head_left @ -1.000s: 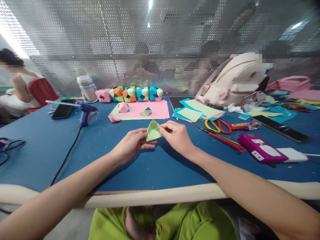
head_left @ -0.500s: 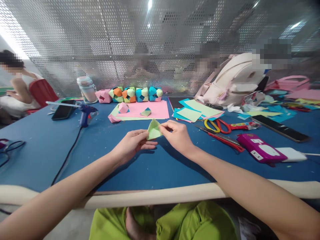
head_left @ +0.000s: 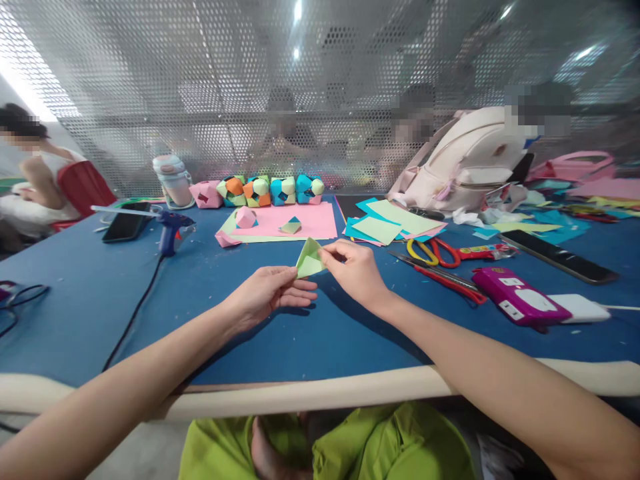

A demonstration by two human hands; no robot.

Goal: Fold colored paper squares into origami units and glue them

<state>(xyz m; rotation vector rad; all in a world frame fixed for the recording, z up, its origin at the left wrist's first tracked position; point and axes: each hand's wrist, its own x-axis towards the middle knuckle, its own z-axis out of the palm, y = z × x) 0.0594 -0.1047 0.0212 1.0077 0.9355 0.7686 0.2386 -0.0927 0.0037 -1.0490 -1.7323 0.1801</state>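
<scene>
A small light green folded paper piece [head_left: 309, 260] is held up above the blue table, its peak pointing up and its creased hollow facing me. My right hand [head_left: 353, 270] pinches its right edge between thumb and forefinger, the other fingers curled. At its lower left corner, my left hand [head_left: 273, 292] grips with the thumb and forefinger; the remaining fingers stretch out below the paper. Just beyond the hands, a small folded piece [head_left: 291, 225] and a pink folded piece [head_left: 246, 217] rest on pink paper sheets [head_left: 320, 220].
Several colourful folded paper balls [head_left: 257, 191] line the back beside a bottle [head_left: 173, 180]. A blue glue gun [head_left: 173, 230] stands at left near a phone [head_left: 126, 223]. Rightward lie loose paper sheets [head_left: 377, 230], scissors [head_left: 445, 253], a cutter [head_left: 453, 283], a purple device [head_left: 520, 297] and a backpack [head_left: 465, 160].
The green paper has tilted and shifted slightly right. My left fingers have dropped a little and spread below it, while my right hand keeps its pinch.
</scene>
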